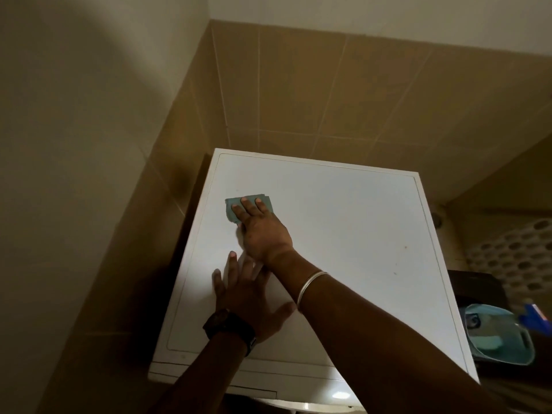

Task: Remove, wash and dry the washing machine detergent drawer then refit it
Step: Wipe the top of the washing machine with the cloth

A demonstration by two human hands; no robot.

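Observation:
The white washing machine (343, 234) fills the middle of the view, seen from above. A small teal cloth (231, 209) lies on its top near the back left. My right hand (260, 231), with a metal bangle on the wrist, presses down on the cloth with its fingers stretched over it. Nearer the front left, my left hand (248, 294), with a dark watch on the wrist, rests flat on the top with fingers spread and nothing in it. The machine's front panel (239, 380) shows only as a thin strip, so I cannot make out the detergent drawer.
Tiled walls close in behind and to the left of the machine. To its right stand a teal plastic basin (504, 351) with a blue object (534, 319) at its rim, a dark item (478, 286) and a white perforated basket (513, 258).

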